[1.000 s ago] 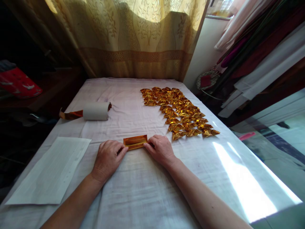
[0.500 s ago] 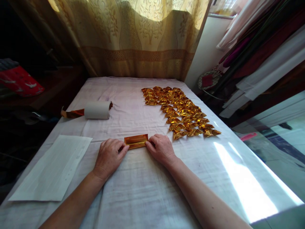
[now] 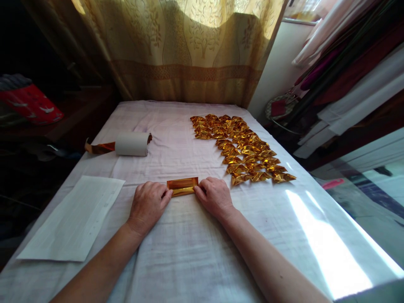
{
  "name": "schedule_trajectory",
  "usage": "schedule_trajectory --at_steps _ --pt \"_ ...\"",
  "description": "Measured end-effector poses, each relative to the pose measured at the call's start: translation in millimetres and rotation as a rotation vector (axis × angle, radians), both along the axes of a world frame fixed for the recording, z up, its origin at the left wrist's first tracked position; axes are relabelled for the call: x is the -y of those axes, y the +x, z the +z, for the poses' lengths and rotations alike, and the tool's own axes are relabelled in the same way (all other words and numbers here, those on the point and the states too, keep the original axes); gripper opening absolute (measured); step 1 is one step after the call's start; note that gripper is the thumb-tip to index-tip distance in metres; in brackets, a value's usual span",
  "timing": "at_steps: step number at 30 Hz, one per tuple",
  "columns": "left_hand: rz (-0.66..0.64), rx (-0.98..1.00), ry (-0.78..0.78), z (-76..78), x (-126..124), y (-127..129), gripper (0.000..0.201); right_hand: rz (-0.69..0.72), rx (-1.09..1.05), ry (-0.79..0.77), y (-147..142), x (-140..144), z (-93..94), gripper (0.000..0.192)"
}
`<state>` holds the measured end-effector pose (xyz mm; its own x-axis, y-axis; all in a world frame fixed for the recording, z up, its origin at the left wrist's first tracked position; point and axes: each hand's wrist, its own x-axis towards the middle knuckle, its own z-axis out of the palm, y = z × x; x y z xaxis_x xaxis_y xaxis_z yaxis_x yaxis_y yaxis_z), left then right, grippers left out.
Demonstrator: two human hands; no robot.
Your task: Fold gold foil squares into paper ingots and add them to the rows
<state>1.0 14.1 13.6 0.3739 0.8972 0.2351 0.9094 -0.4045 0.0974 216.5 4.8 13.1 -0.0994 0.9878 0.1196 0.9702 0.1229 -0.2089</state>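
A small rectangle of gold foil paper (image 3: 183,185) lies on the cloth-covered table, with a folded strip along its near edge. My left hand (image 3: 148,203) pinches its left end between thumb and curled fingers. At the right end, my right hand (image 3: 215,195) grips the near corner in the same way. Several folded gold foil ingots (image 3: 249,151) stand in rows to the right, beyond my right hand. To the left lies a printed white sheet of paper (image 3: 74,219).
A grey-white roll (image 3: 131,144) with a coppery foil strip sticking out lies at the back left. The table (image 3: 176,256) has a pale cloth. Behind it hangs a gold curtain (image 3: 189,54). Clothes (image 3: 353,101) hang at right; a red container (image 3: 34,103) stands at left.
The near strip of the foil paper looks flatter and brighter, pressed down along the fold. Both hands keep their hold on its ends. The whole view has shifted slightly.
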Motion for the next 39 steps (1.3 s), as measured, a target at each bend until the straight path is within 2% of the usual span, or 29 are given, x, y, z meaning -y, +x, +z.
schedule_trajectory --at_steps 24,31,34,39 --pt "0.024 -0.095 -0.015 1.6 -4.2 6.0 0.028 -0.012 0.023 0.053 -2.9 0.0 -7.2 0.025" --pt "0.018 -0.071 -0.011 0.8 -4.9 5.7 0.027 -0.015 -0.011 0.059 -3.2 0.9 -9.2 0.021" --pt "0.014 -0.058 -0.014 0.1 -4.6 4.4 0.026 -0.025 -0.072 0.071 -2.7 1.6 -9.3 0.011" --pt "0.019 0.013 0.011 -1.8 -2.2 0.9 0.020 0.077 -0.132 0.062 -1.9 1.2 -9.6 0.008"
